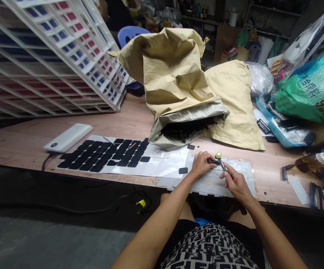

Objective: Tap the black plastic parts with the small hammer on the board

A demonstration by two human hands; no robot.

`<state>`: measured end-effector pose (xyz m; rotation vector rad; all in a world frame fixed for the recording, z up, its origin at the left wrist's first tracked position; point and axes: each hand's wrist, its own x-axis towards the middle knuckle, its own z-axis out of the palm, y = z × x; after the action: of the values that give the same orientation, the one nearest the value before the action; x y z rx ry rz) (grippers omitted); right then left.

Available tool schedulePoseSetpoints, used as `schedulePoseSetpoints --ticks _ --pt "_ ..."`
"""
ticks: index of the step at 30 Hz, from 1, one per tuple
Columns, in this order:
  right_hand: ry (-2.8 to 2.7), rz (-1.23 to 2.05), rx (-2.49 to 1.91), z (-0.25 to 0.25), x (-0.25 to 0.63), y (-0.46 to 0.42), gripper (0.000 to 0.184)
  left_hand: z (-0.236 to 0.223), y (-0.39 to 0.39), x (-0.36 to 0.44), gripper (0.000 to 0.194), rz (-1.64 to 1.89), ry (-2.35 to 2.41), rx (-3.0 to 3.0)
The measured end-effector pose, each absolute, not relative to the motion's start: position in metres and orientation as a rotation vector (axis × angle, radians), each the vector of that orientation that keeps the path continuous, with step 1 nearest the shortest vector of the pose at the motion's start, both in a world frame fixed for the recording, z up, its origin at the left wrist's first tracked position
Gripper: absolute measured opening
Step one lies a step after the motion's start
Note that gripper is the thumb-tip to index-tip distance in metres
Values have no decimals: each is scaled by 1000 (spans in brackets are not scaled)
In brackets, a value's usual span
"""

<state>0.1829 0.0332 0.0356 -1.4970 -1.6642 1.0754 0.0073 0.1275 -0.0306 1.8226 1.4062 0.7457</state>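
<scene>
My left hand is closed on a small black part, whose right end sticks out past the fingers above a clear-topped grey work mat. In my right hand is the metal shaft of a small hammer with a round yellowish head. That head is right beside the end of the black part; whether they touch I cannot tell. Behind both hands, a cloth-lined tan sack lies with its mouth towards me, dark pieces inside. Left of my hands, black rounded pads sit in rows on a white sheet.
A white power bank with a cable lies at the left. White plastic crates lean at the back left. A second tan sack, a green bag, a blue basket and a brown bottle crowd the right.
</scene>
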Motion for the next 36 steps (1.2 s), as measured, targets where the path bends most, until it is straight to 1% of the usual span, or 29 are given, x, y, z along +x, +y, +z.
schedulePoseSetpoints --ticks 10,16,22,23,25,30,32,36 --pt "-1654 1043 -1630 26 175 37 47 -27 128 10 19 720 1454 1800" --pt "-1583 983 -1655 35 181 35 52 -29 128 9 18 732 1443 1807" --pt "-1515 1060 -1726 26 191 40 52 -30 128 10 18 730 1452 1822" --pt "-1508 1022 -1742 27 194 47 53 -31 128 9 18 733 1451 1829" --pt "-1537 845 -1784 29 205 68 52 -32 128 9 17 740 1450 1839" --pt "-1606 187 -1937 23 242 143 46 -33 127 9 17 744 1440 1856" --pt "-1588 89 -2039 13 254 168 48 -33 127 9 17 747 1437 1864" --pt "-1560 94 -2111 -13 265 191 49 -34 126 9 16 738 1439 1882"
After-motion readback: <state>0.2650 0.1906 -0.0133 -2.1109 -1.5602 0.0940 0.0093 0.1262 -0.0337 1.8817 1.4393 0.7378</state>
